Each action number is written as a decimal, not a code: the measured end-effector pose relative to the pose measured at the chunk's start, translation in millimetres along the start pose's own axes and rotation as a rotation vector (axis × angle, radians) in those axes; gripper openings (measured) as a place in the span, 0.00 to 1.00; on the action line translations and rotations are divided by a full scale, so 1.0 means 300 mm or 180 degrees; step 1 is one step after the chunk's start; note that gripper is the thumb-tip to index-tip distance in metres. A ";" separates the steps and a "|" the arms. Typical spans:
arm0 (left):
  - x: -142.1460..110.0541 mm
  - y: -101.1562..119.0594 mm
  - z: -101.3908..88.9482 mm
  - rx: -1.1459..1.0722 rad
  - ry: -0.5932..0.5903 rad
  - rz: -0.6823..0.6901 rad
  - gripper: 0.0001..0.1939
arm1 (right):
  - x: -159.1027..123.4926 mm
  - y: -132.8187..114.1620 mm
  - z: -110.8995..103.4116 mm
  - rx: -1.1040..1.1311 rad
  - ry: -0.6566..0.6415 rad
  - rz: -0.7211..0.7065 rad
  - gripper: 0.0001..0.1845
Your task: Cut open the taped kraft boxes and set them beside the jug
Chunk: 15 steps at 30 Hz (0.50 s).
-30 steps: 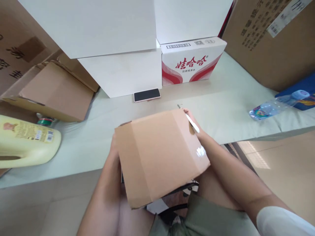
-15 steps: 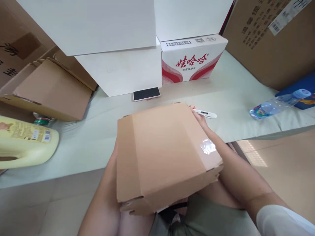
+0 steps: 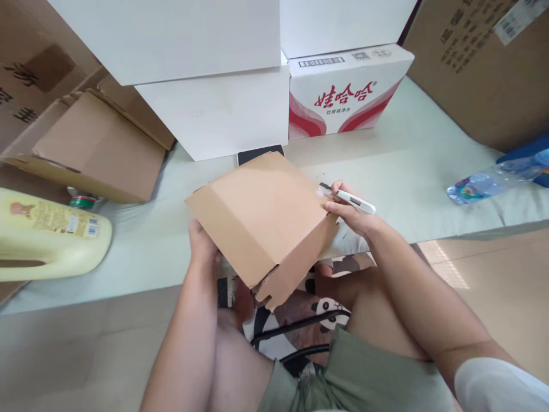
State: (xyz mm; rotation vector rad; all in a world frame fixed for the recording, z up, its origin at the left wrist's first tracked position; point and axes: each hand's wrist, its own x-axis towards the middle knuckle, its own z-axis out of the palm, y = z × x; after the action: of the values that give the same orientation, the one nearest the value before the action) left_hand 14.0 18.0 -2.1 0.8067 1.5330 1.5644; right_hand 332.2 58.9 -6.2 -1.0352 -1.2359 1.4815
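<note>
A brown cardboard box [image 3: 268, 209] is tilted at the front edge of the cloth-covered table, over my lap. My left hand [image 3: 203, 243] grips its left side, with the fingers partly hidden under it. My right hand [image 3: 349, 216] is closed around a white utility knife [image 3: 359, 202], while its thumb lies on the box's right edge. The knife's dark tip points left, close to a shiny bit of clear tape [image 3: 321, 191] on the box corner. Whether the tip touches the tape I cannot tell.
A phone [image 3: 259, 154] lies behind the box, partly covered. White cartons [image 3: 349, 106] stand at the back. On the left are a yellow jug [image 3: 86, 252] and an open cardboard box [image 3: 103, 149]; at right lies a plastic bottle [image 3: 476, 186] beside a large brown carton [image 3: 476, 74].
The box has moved away from my lap towards the table and turned, bringing its taped corner to my right hand. My right hand with the knife now shows beside the tape.
</note>
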 end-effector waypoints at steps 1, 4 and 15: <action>0.004 -0.004 0.002 -0.0065 0.0058 -0.0117 0.16 | 0.000 0.006 0.008 -0.0160 0.0016 -0.0007 0.28; 0.009 -0.010 0.010 -0.0233 0.0195 -0.0418 0.18 | 0.008 0.022 0.034 -0.0704 0.0163 0.0076 0.27; -0.013 -0.006 0.006 -0.0596 -0.0335 -0.0488 0.31 | 0.047 0.076 0.055 -0.1172 0.0621 -0.0294 0.25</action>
State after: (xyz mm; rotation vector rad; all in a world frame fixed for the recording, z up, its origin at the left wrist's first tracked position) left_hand 17.8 15.4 -3.5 0.6405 1.3191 1.5024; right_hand 310.2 67.2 -27.0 -1.3113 -1.4238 1.0754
